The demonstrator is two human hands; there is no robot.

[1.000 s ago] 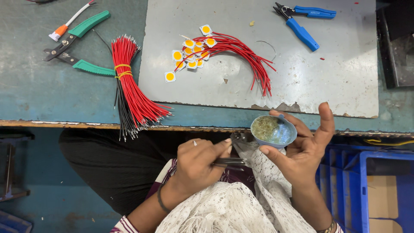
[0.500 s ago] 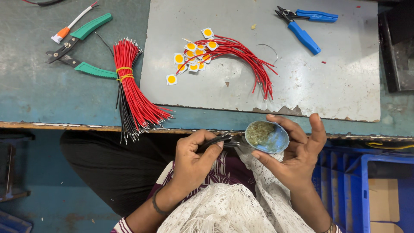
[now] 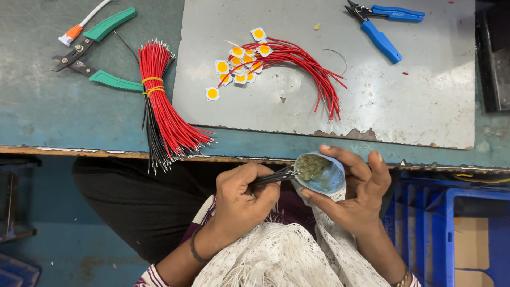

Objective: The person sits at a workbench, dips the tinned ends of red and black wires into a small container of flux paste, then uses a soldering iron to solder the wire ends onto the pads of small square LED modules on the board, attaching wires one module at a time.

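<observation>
Fingers of the left hand [image 3: 241,199] are curled tightly around a bundle of thin black wires [image 3: 272,177], the stripped ends of which are pushed into the greenish-brown paste held in a small round blue tin [image 3: 321,174]. That tin is cupped by the right hand [image 3: 353,194], with the thumb pressed against its lower edge and the other fingers wrapped around its far side. Both hands are held over the lap, just below the worn front edge of the blue-green surface [image 3: 64,122], above a white lace garment [image 3: 276,255].

On the surface, a grey metal sheet [image 3: 425,90] is laid flat. A loose fan of short red wires [image 3: 303,61] is spread on it, and a cluster of small square white chips with round yellow centres [image 3: 239,66] is attached at the wires' left ends. Blue-handled pliers [image 3: 380,21] are placed near the sheet's upper edge. To the left of the sheet, a thick bundle of red and black wires bound with yellow bands [image 3: 159,106] is laid so that its lower ends overhang the front edge. Green-handled cutters [image 3: 98,53] are set further left, with an orange-and-white tool [image 3: 74,32] lying just above them. A blue plastic crate [image 3: 462,223] is seen below the surface at the right.
</observation>
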